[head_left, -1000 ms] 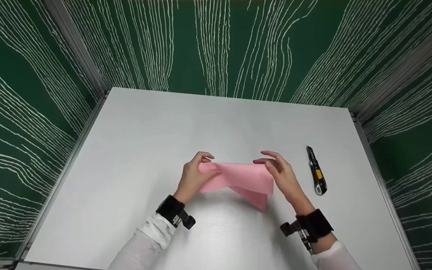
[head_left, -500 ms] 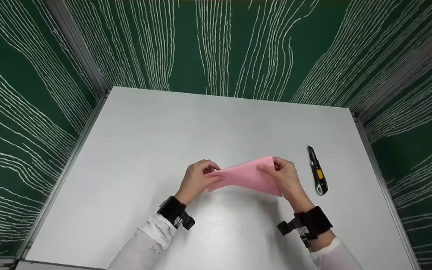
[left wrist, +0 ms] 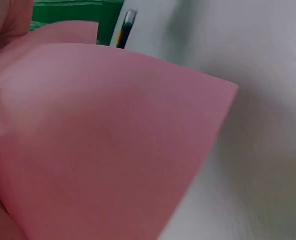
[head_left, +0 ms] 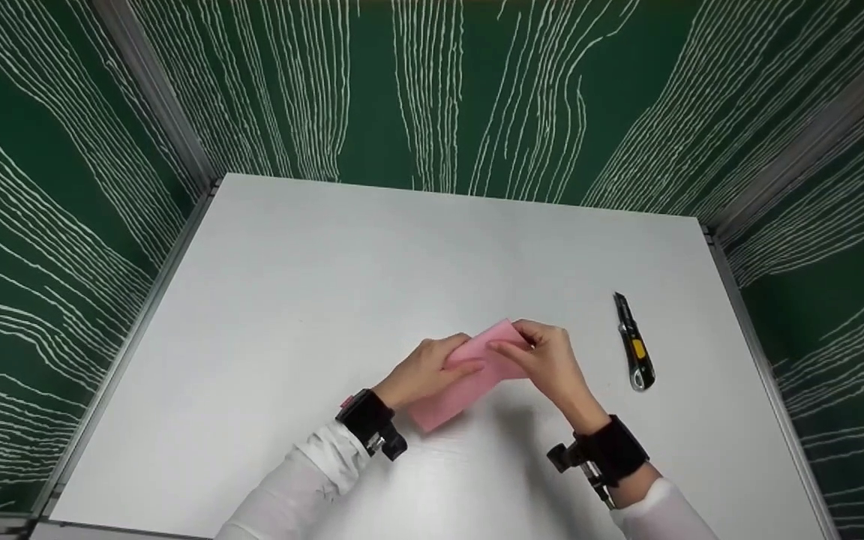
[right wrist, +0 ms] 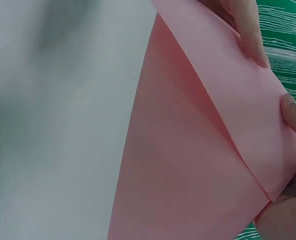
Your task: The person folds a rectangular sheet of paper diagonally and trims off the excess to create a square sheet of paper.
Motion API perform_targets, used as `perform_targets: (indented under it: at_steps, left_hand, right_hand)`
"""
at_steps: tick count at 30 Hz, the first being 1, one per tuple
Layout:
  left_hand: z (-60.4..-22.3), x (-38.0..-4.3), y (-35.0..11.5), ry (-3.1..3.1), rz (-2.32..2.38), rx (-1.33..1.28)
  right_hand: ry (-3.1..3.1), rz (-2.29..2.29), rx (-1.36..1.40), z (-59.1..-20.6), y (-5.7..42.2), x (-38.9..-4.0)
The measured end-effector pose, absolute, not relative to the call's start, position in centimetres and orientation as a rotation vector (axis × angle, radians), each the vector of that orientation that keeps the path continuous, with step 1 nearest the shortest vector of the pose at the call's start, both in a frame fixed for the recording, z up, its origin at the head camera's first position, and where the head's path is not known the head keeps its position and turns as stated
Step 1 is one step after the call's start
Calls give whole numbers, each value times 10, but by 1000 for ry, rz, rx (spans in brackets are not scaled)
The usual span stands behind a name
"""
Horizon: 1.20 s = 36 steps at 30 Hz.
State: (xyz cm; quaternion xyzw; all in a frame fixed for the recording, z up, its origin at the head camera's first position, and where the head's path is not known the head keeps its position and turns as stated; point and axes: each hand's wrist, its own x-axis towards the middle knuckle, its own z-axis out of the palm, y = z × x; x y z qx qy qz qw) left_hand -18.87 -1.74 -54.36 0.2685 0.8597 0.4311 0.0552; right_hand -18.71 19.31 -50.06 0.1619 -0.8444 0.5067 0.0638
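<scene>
A sheet of pink paper [head_left: 456, 396] is held above the table between both hands, one part folded over another. My left hand [head_left: 426, 369] grips its left side, thumb on the near face and fingers behind. At the upper right end my right hand [head_left: 548, 361] pinches the paper, thumb in front and the other fingers partly hidden behind it. In the right wrist view the folded strip of the pink paper [right wrist: 238, 110] lies over a wider layer, with a gap along the fold. The left wrist view is mostly filled by the pink paper [left wrist: 103, 130].
A black utility knife [head_left: 633, 341] with a yellow slider lies on the white table [head_left: 372, 247], right of the hands. Green walls [head_left: 372, 90] with white wavy lines stand behind and at both sides.
The paper has gone from stretched out level to tilted, its lower left end now hanging below the left hand. The hands have come closer together, the right one moving left.
</scene>
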Motion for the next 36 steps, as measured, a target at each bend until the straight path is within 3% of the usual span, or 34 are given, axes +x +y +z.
perform_targets:
  at_steps: [10,17,24,36]
  left_hand:
    - [-545,-187,-13,2804,1474,867]
    - [-549,-182,-9,3280,1197,992]
    - [-552,-183,-9,3511,997,942]
    - [-553,-185,-10,3460,878,989]
  right_hand:
    - [-2521,1339,588,-495,187,-183]
    - [-2490,1361,572,-493,184,-180]
    - [-2462,1275,548,-499,176,-181]
    - [-2463,1249,631,-499,175,-181]
